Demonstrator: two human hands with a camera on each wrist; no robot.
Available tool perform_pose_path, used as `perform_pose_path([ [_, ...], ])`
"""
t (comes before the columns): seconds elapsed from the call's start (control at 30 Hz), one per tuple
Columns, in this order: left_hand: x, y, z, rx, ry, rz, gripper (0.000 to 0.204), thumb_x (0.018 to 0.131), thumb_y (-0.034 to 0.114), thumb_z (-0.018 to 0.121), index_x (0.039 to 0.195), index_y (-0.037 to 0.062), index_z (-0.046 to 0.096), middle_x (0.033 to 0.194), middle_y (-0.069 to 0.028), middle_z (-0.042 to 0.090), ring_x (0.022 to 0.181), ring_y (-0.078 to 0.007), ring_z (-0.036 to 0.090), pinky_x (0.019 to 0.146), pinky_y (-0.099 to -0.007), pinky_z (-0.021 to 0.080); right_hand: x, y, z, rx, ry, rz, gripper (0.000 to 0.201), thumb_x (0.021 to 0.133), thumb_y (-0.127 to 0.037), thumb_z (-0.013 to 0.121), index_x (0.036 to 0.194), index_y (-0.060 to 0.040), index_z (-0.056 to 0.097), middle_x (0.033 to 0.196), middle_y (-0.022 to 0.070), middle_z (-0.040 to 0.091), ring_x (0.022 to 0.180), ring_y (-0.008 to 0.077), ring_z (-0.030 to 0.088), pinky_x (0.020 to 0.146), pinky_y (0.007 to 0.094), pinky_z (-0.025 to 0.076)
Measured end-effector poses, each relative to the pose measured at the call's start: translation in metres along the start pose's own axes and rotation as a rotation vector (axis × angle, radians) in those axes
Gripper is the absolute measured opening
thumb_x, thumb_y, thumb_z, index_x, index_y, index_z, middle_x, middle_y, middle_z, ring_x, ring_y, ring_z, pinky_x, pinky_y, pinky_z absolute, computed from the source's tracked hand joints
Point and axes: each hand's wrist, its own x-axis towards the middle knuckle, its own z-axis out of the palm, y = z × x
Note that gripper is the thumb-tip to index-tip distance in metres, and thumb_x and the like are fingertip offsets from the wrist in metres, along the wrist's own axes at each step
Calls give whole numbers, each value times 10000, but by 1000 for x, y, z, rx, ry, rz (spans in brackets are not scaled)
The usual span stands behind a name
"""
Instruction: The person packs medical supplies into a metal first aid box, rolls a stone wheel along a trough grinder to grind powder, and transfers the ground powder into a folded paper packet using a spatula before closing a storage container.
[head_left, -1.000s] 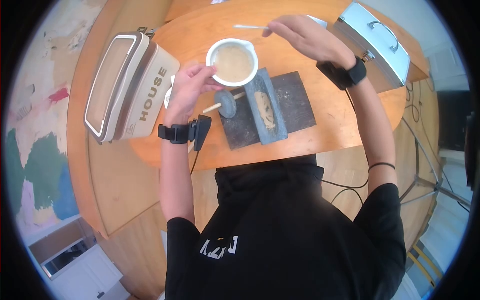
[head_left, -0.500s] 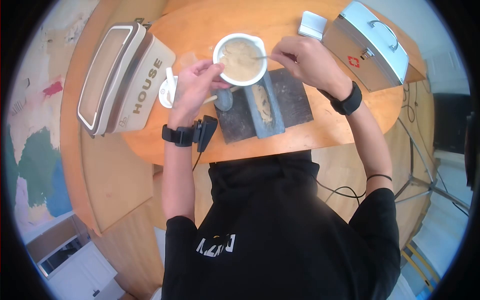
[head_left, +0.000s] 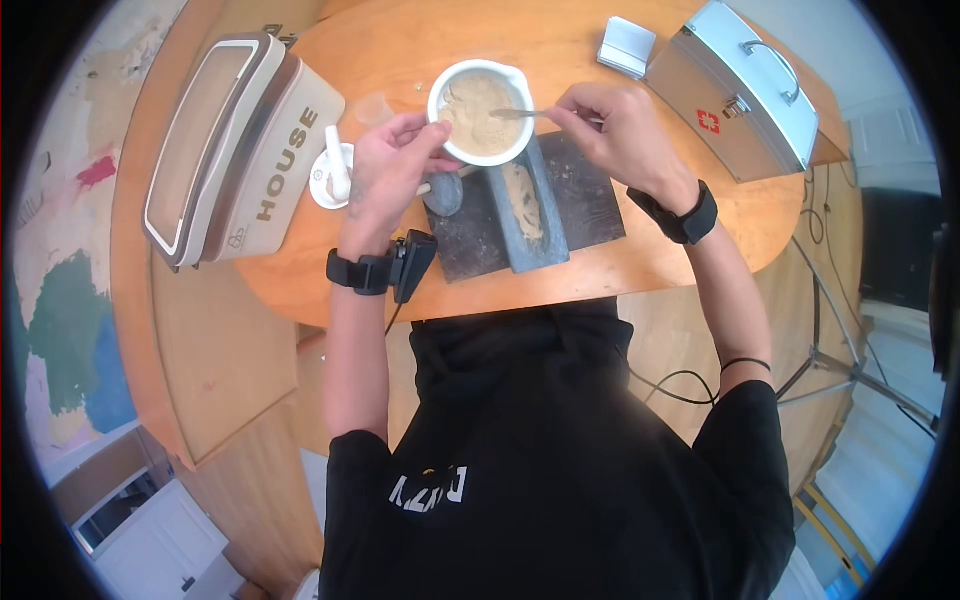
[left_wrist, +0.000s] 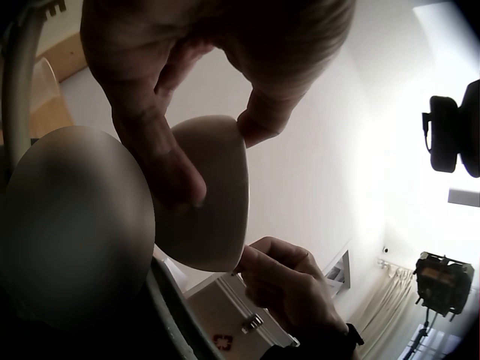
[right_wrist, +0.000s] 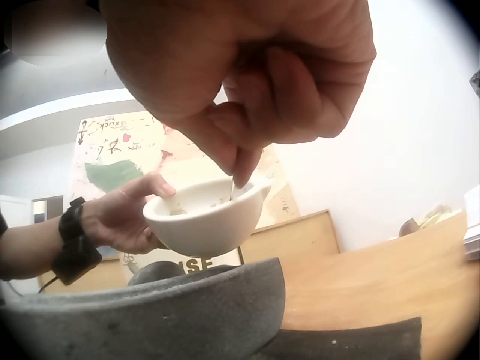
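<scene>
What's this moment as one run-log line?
Left hand: grips white bowl | Right hand: pinches metal utensil, tip inside bowl | Contents: tan powder | Bowl: above table | Stone trough: tan residue

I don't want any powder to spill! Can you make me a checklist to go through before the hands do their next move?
1. Left hand grips the white bowl: ok, thumb at the rim.
2. Bowl's opening faces up: ok.
3. Right hand holds the thin metal tool: ok, pinched in the fingers.
4. Tool's tip is inside the bowl, at the tan powder: ok.
5. Stone trough is clean: not ok, tan residue lies in it.
6. Powder is ground evenly: cannot tell, too small to see.
</scene>
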Motion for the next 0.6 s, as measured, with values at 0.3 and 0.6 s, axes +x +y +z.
perform_pose_path([
  [0.3,1,-2,3,-19,1,-20,320,926,213,664,1063,-75,637,907,-127,693,773,-190,707,755,-270,579,-11,0,13,366,-220,355,258,914,-250,636,824,-24,719,647,39,614,610,110,520,607,271,419],
  [0.6,3,-5,-1,-95,3,-52,304,940,189,632,1053,-93,630,892,-128,685,787,-197,702,744,-282,585,-12,-4,5,605,-198,512,267,944,-281,606,878,-52,727,686,-57,550,635,50,430,601,254,352],
])
